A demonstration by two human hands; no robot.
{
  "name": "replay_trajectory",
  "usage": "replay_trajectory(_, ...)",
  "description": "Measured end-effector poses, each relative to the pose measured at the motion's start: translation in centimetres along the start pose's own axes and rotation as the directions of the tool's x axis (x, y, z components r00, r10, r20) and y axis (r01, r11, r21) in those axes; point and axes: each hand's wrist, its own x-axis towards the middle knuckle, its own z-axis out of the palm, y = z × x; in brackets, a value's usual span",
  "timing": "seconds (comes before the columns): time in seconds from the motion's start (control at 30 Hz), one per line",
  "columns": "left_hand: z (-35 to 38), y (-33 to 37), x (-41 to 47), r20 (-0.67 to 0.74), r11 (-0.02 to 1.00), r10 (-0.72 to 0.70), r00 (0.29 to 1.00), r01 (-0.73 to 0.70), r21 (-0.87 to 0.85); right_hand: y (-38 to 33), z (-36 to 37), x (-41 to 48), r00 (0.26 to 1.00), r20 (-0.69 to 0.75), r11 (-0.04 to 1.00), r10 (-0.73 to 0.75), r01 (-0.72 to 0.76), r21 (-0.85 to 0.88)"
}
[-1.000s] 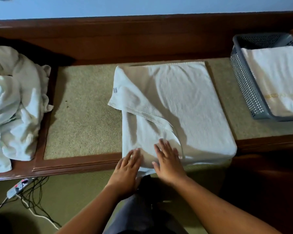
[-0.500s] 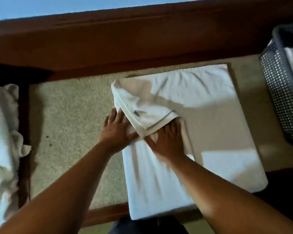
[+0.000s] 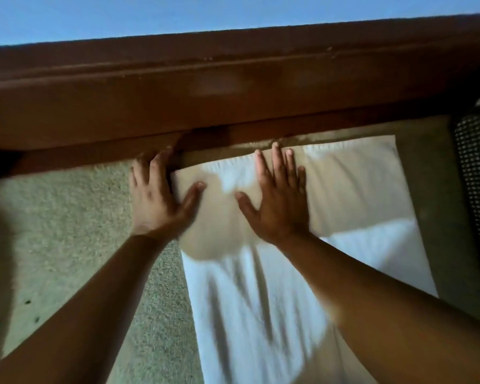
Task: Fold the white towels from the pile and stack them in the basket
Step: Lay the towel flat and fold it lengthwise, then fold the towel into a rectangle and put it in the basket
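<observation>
The right hand lies flat on the towel, with fingers straight and spread, and it holds nothing. The left hand is open too. Its thumb presses the cloth and its fingers run along the towel's far left corner. The picture is blurred there, so it cannot be told if they touch the cloth. The step in hand seems to be the smoothing of a fold. To do it well, both palms should press evenly and slide outward to the sides, so that the far edge becomes straight and the layers lie exactly one on another. The towel lies on the tabletop, with its far edge just beside the wooden rail, so there is almost no room to push forward. To the left the surface gives more room. To the right the basket stands near, with a strip of tabletop between.
</observation>
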Motion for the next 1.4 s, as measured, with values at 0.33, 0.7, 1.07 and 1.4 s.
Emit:
replay_trajectory(0.33,-3.1,4.2,-0.2,0.373,0.728,-0.605,0.704,0.679,-0.1,-0.2,-1.1,-1.0,0.985,0.172,0.998,-0.026,0.015,0.062)
replay_trajectory(0.7,-0.7,10.9,-20.5,0.47,0.955,-0.229,0.852,0.103,0.28,11.4,1.3,-27.7,0.963,0.221,0.98,-0.157,0.124,0.157)
replay_trajectory(1.07,3.5,18.2,-39.4,0.48,0.898,-0.308,0.821,0.084,0.432,26.3,-1.1,-33.7,0.962,0.113,0.939,0.247,-0.266,0.216)
replay_trajectory(1.4,3.3,20.9,-39.5,0.485,0.875,-0.432,0.761,0.221,0.432,28.4,-4.7,-29.8,0.736,0.397,0.455,0.548,-0.66,0.597)
